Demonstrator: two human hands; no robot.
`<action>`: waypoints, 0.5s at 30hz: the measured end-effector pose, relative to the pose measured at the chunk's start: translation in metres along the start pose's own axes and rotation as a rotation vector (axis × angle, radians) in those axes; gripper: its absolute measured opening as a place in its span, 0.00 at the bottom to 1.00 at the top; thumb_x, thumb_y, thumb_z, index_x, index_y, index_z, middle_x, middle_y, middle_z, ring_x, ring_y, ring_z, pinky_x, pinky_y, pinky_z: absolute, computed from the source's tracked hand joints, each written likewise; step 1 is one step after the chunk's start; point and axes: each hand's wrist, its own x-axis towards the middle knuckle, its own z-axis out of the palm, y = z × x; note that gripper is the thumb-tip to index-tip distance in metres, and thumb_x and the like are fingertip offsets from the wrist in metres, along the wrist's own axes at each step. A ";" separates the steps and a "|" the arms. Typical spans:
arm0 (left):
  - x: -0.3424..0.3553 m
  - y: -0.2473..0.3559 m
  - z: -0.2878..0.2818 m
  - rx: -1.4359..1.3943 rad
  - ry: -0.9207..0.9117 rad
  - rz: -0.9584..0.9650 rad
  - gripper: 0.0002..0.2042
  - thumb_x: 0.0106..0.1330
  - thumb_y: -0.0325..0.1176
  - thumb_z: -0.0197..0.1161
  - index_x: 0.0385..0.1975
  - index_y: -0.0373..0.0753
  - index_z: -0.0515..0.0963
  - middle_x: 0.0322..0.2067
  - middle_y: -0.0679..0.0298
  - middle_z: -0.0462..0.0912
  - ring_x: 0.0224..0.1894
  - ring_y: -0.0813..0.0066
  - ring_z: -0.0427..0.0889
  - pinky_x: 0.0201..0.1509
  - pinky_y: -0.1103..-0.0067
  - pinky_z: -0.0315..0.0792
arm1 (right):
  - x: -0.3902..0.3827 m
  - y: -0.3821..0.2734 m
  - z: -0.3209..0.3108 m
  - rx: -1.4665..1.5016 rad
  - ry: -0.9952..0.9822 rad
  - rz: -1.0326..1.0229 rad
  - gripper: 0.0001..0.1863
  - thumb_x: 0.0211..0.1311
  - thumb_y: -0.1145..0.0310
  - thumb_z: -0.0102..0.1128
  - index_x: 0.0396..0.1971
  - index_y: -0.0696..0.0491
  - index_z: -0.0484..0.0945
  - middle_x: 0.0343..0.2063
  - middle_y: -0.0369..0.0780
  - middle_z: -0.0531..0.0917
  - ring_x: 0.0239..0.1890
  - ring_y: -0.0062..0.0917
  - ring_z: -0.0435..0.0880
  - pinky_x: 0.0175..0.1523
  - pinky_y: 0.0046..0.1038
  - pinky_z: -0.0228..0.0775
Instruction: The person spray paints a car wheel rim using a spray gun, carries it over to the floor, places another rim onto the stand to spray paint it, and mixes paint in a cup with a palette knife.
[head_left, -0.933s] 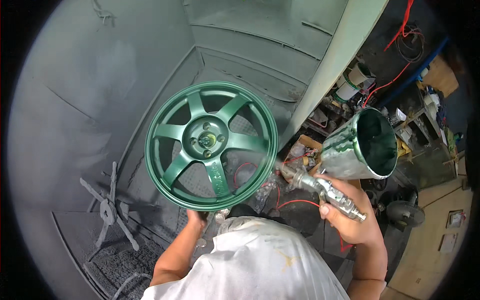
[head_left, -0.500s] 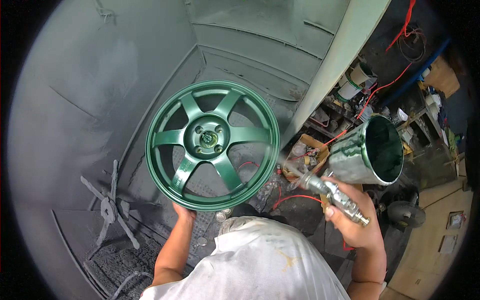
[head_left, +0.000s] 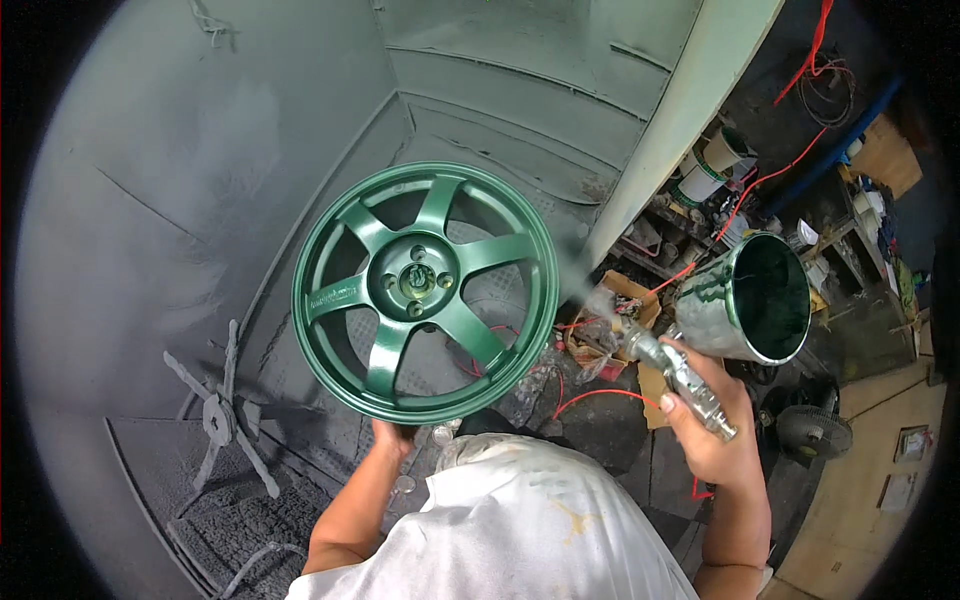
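A glossy green six-spoke car wheel (head_left: 505, 250) faces up in the middle of the view. Below its near edge is my left hand (head_left: 393, 437); the fingers are hidden behind the rim, so their grip does not show. My right hand (head_left: 715, 425) is wrapped round a metal spray gun (head_left: 695, 390), to the right of the wheel and apart from it. The gun carries a large open cup (head_left: 712, 310) streaked with dark green paint. From its nozzle a pale mist drifts toward the wheel's right rim.
Grey-coated booth walls (head_left: 200, 150) rise at left and back. A spoked metal stand (head_left: 217, 418) stands at lower left. To the right are a cardboard box (head_left: 625, 290) of odds and ends, a red hose (head_left: 600, 393), a fan (head_left: 812, 430) and cluttered shelves with paint buckets (head_left: 700, 180).
The wheel has turned clockwise, its lettered spoke moving from lower left to left. My right hand and the spray gun have shifted slightly right. My left hand has moved a little right under the rim.
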 end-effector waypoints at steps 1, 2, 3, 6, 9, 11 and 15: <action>0.010 0.012 -0.012 -0.009 0.014 0.042 0.20 0.73 0.57 0.52 0.44 0.46 0.77 0.45 0.61 0.82 0.48 0.61 0.81 0.56 0.60 0.76 | -0.001 -0.002 0.002 -0.010 -0.052 -0.059 0.23 0.62 0.75 0.65 0.58 0.57 0.80 0.37 0.40 0.86 0.36 0.21 0.82 0.47 0.24 0.73; 0.017 0.023 -0.018 -0.014 0.023 0.079 0.17 0.73 0.54 0.53 0.42 0.48 0.77 0.41 0.65 0.82 0.45 0.63 0.82 0.55 0.62 0.77 | -0.002 -0.006 0.003 -0.023 -0.100 -0.114 0.23 0.62 0.75 0.65 0.58 0.58 0.80 0.37 0.40 0.86 0.36 0.20 0.82 0.47 0.23 0.73; 0.023 0.032 -0.023 -0.015 0.026 0.081 0.17 0.73 0.54 0.53 0.42 0.48 0.77 0.41 0.65 0.82 0.45 0.63 0.82 0.55 0.62 0.77 | -0.004 -0.016 0.005 -0.024 -0.124 -0.120 0.24 0.62 0.74 0.66 0.59 0.58 0.80 0.38 0.39 0.86 0.37 0.19 0.81 0.47 0.23 0.73; 0.034 0.058 -0.016 -0.103 0.108 0.178 0.18 0.74 0.54 0.53 0.45 0.47 0.78 0.44 0.65 0.83 0.47 0.65 0.83 0.54 0.63 0.79 | -0.006 -0.008 0.008 0.225 -0.254 0.041 0.25 0.62 0.72 0.67 0.60 0.57 0.79 0.38 0.39 0.86 0.39 0.17 0.81 0.48 0.23 0.73; 0.039 0.069 -0.017 -0.282 0.056 0.408 0.21 0.76 0.53 0.52 0.53 0.42 0.78 0.48 0.66 0.84 0.49 0.66 0.84 0.54 0.68 0.81 | -0.001 0.003 0.005 0.174 -0.200 0.054 0.25 0.64 0.68 0.68 0.60 0.58 0.79 0.39 0.40 0.86 0.40 0.18 0.82 0.49 0.23 0.73; 0.046 0.060 -0.028 -0.311 0.035 0.409 0.22 0.76 0.53 0.52 0.53 0.42 0.78 0.48 0.66 0.84 0.49 0.66 0.84 0.54 0.68 0.80 | 0.004 0.015 -0.003 0.072 -0.110 -0.007 0.25 0.65 0.65 0.67 0.60 0.58 0.78 0.42 0.43 0.87 0.42 0.23 0.84 0.52 0.25 0.74; 0.037 0.017 -0.028 -0.256 0.008 0.286 0.23 0.73 0.58 0.52 0.47 0.44 0.80 0.42 0.65 0.85 0.46 0.64 0.84 0.50 0.70 0.80 | 0.005 0.028 -0.019 0.042 -0.008 -0.036 0.24 0.66 0.65 0.65 0.60 0.58 0.78 0.45 0.45 0.87 0.44 0.26 0.85 0.53 0.27 0.74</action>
